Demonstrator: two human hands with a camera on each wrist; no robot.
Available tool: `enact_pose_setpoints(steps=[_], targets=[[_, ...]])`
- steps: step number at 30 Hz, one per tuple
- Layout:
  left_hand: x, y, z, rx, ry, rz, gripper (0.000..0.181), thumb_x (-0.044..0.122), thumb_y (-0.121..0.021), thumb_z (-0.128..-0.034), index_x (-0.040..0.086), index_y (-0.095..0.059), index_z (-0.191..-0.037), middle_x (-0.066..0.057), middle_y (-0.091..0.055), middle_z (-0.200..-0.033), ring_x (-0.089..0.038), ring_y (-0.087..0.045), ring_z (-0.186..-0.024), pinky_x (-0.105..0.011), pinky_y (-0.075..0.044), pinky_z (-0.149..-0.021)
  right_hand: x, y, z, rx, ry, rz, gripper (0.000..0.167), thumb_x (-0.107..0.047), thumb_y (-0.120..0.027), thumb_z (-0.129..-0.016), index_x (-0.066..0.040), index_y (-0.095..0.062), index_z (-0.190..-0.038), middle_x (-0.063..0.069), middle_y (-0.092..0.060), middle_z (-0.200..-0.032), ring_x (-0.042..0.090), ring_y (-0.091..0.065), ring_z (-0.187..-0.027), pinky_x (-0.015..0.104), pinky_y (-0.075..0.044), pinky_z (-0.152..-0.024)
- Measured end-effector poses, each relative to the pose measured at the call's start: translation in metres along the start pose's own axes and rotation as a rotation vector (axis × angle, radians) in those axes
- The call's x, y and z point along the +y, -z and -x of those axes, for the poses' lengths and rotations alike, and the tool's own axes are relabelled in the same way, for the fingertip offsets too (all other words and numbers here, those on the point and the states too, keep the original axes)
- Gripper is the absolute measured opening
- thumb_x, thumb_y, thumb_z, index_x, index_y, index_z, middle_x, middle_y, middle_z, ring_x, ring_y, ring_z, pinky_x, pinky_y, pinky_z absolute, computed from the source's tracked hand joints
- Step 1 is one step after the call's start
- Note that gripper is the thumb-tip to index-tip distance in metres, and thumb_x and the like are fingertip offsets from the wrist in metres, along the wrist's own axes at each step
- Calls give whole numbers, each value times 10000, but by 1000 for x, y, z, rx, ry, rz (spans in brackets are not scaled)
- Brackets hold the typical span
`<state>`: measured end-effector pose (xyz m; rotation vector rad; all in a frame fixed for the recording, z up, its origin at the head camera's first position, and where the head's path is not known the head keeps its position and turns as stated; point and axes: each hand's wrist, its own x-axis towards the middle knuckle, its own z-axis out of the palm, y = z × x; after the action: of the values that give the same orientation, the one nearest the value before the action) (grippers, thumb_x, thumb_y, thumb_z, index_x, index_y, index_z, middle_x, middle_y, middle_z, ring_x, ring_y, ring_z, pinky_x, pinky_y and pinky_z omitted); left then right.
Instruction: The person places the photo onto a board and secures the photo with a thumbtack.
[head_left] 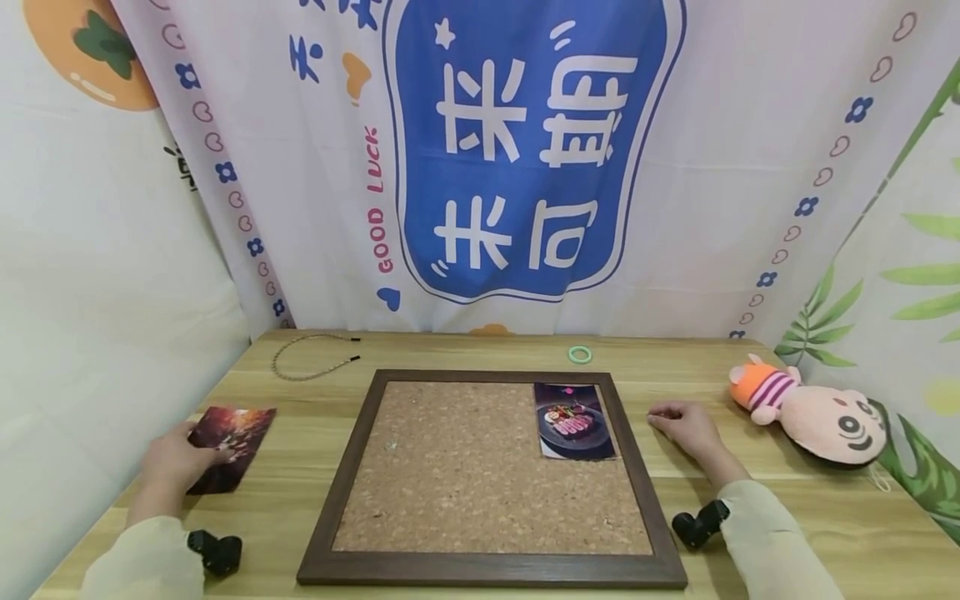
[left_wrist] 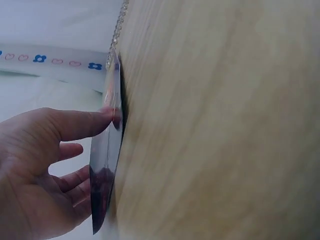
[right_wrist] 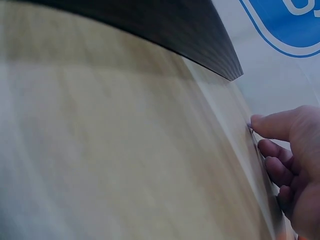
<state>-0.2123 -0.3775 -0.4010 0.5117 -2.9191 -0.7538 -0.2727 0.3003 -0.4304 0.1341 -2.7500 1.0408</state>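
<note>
While my left hand (head_left: 169, 464) pinches a reddish photo (head_left: 253, 429) left of the corkboard (head_left: 480, 500), my right hand (head_left: 688, 429) is curled near its right edge, holding what, if anything, I cannot tell.

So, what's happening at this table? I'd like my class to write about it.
A person's left hand holds a photo to the left of a cork board on the table. The right hand, on the board's other side, pinches something tiny, too small to make out. A food photo lies in the board's upper right corner, with a pink dot near its top.
</note>
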Motion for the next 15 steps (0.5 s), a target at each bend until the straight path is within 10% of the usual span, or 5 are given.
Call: enact_pose_setpoints(steps=[8,15], targets=[[0,-1,3,-64,85,172,595,141,-588,-770,-110,-314,-1236,-400,-205,-1234,-527,-205,-1097,-572,-233,-861,-1,1,-1,-5,-41,-50,213,-172,-599,-815,16,-657,-896,171,-609,-933,327,-526,-891,421,-393,-741],[-9,2,5,-98,-6,283,415,178,-571,-800,-100,-498,-1101,-380,-246,-1235,-510,-221,-1101,-539,-220,-877,-3,9,0,-2,-110,-288,251,-73,-527,-840,137,-558,-974,153,-604,-830,129,-558,-700,256,-455,-605]])
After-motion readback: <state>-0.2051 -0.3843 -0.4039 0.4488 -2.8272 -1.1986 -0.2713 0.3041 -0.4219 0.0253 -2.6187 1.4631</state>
